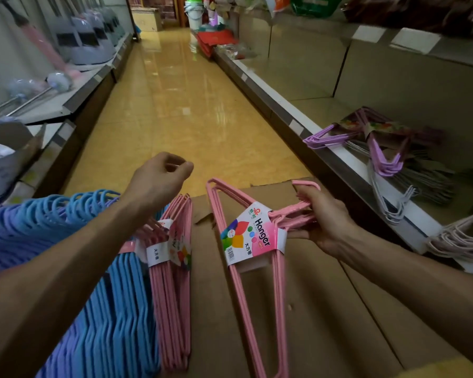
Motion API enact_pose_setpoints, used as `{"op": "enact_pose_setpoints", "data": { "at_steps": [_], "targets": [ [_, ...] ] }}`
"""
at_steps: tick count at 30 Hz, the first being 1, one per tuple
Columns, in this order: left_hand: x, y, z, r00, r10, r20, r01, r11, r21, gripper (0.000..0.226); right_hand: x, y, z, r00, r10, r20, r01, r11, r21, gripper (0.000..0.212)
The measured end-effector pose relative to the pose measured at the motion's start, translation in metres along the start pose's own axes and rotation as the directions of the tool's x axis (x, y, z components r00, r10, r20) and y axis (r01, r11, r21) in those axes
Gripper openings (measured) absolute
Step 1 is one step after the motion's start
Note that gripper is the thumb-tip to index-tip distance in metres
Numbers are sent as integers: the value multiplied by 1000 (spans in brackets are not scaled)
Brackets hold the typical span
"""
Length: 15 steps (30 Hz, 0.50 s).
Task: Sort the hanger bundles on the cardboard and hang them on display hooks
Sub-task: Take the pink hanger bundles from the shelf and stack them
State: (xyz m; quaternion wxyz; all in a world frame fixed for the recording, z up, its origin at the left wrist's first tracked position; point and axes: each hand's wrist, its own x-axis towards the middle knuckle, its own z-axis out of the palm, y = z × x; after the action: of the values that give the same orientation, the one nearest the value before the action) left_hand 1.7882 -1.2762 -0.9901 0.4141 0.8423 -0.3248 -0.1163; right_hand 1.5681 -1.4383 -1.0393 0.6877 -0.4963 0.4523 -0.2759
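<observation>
My hands are split: my right hand (327, 223) grips the hook end of a pink hanger bundle (253, 251) lying on the cardboard (325, 309), while my left hand (159, 178) hovers above it, fingers curled and holding nothing. I judge the bundle light and stiff, but the smooth coated wires look slippery and liable to fan apart below the paper label (250, 236), so the clustered hooks are the place to hold. More pink bundles (172, 296) and blue bundles (115, 309) lie just left.
</observation>
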Motion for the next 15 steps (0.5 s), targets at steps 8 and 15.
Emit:
{"op": "enact_pose_setpoints", "data": {
  "at_steps": [8, 15],
  "targets": [
    [-11, -47, -29, 973, 192, 127, -229, 777, 586, 35, 18, 25, 62, 998, -59, -34, 46, 953, -299, 22],
    [-22, -79, -35, 967, 111, 228, -237, 718, 655, 51, 27, 48, 117, 992, -118, -38, 93, 909, -407, 23]
  ]
}}
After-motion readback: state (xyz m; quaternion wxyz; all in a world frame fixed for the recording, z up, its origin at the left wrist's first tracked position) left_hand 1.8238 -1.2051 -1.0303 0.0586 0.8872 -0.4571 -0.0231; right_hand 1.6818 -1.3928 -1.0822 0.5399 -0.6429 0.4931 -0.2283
